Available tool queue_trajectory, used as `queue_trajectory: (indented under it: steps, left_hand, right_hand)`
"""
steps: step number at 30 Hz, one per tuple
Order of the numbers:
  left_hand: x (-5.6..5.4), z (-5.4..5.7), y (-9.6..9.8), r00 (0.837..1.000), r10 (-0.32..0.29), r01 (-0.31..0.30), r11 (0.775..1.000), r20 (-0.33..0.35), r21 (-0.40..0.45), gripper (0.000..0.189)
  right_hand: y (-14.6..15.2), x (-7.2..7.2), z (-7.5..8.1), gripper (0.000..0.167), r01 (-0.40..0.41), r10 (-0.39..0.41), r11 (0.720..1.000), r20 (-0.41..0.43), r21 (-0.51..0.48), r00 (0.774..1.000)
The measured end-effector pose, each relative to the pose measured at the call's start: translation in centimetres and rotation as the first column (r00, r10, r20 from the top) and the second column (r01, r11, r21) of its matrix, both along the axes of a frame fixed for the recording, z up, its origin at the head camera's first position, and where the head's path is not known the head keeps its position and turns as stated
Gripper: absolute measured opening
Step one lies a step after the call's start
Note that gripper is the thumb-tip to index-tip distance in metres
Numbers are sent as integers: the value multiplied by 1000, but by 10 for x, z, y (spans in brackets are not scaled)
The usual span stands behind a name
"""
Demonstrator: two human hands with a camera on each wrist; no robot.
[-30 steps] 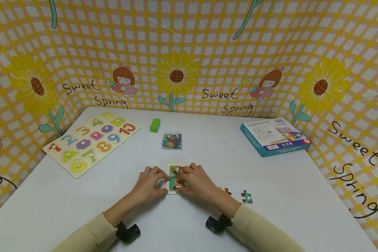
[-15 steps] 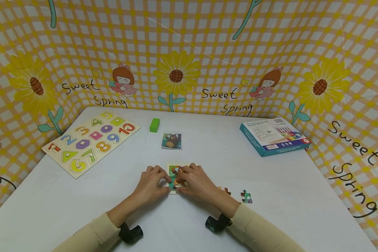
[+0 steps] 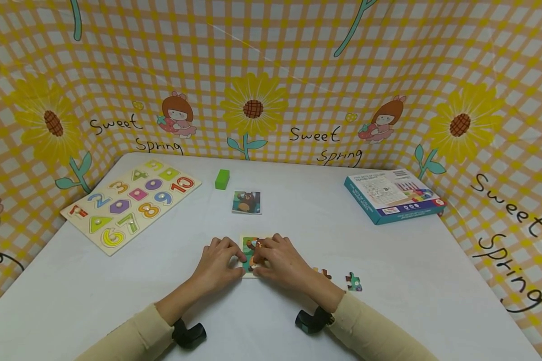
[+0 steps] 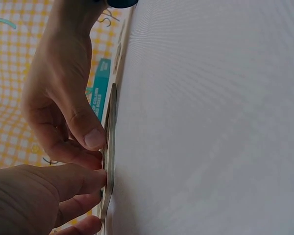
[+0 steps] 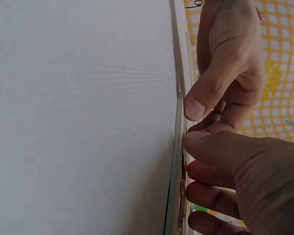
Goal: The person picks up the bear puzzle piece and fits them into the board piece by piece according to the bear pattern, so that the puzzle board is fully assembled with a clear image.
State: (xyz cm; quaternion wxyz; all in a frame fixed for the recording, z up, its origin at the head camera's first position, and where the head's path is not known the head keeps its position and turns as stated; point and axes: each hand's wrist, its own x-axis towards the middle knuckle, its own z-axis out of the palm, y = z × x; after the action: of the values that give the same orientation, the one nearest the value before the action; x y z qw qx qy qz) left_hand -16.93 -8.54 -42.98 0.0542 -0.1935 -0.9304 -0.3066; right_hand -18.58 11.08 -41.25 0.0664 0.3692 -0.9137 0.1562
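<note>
A small bear jigsaw puzzle (image 3: 248,263) in a pale tray lies flat near the middle of the table, partly covered by both hands. My left hand (image 3: 214,265) touches its left side, thumb low at the near corner and index finger higher up. My right hand (image 3: 280,260) arches over its right half, fingertips on the brown and orange pieces. Seen edge-on in the right wrist view, the right fingertips (image 5: 198,193) sit spread along the tray's top face, and the left thumb (image 5: 195,109) rests farther along. Loose jigsaw pieces (image 3: 354,282) lie right of the right wrist.
Behind the puzzle are a bear picture card (image 3: 246,202) and a green block (image 3: 222,179). A number-and-shape peg board (image 3: 133,205) lies at left. A teal-edged box (image 3: 395,195) stands at back right. Checked cloth (image 3: 271,60) surrounds the white table on three sides.
My left hand has shifted slightly right, its thumb and index finger coming further onto the puzzle's left edge. The right hand stays nearly still over the pieces.
</note>
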Motion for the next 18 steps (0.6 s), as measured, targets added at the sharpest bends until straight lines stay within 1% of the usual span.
queue_trajectory:
  steps: [5,11,14,18]
  left_hand:
    - [-1,-1,1,1000,6,-6,1000,0,-10,13]
    - [-1,0,1,1000,7,-7,1000,-3,-7,13]
    - [-1,0,0,1000,2,-2,1000,-4,-7,13]
    - [-1,-1,0,1000,-2,2,1000,-4,-7,13]
  right_hand:
    - [-1,-1,-1,15,-6,6,1000,-22,13,1000]
    - [-1,-1,-2,14,-7,7,1000,-33,5,999]
    - [-1,0,-1,14,-4,4,1000,-26,5,1000]
    - [1,0,0,17,7,-7,1000,4,3,1000]
